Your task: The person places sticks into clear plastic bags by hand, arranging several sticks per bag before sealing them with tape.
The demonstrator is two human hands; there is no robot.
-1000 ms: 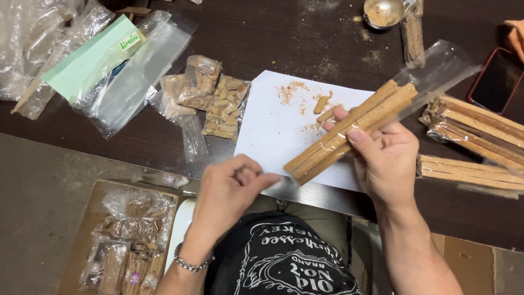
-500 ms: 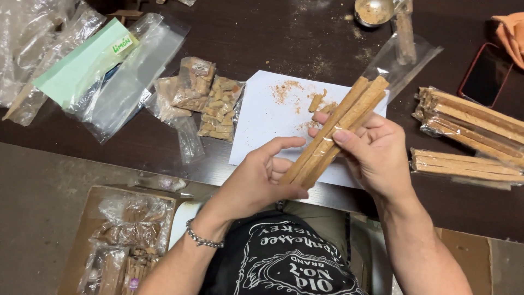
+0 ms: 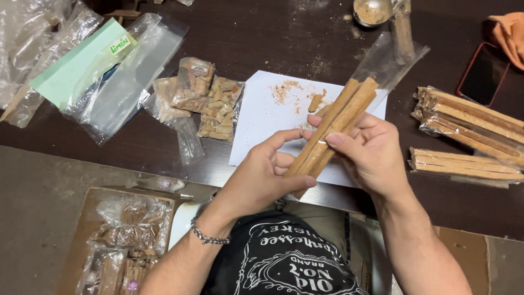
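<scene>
Two bare hands hold a bundle of long tan wooden sticks in a clear plastic sleeve [image 3: 334,127] at centre frame, above a dark wooden counter [image 3: 262,38].

The right hand [image 3: 371,155] grasps the bundle's middle with its fingers; the left hand [image 3: 262,177] pinches its lower end. Beneath lies a white paper sheet dusted with brown crumbs [image 3: 267,123]. Similar wrapped stick bundles [image 3: 469,123] rest at right.

Dark wooden table [image 3: 262,33] under white paper [image 3: 273,123], bagged sticks [image 3: 469,128], perhaps phone [image 3: 483,74]
</scene>
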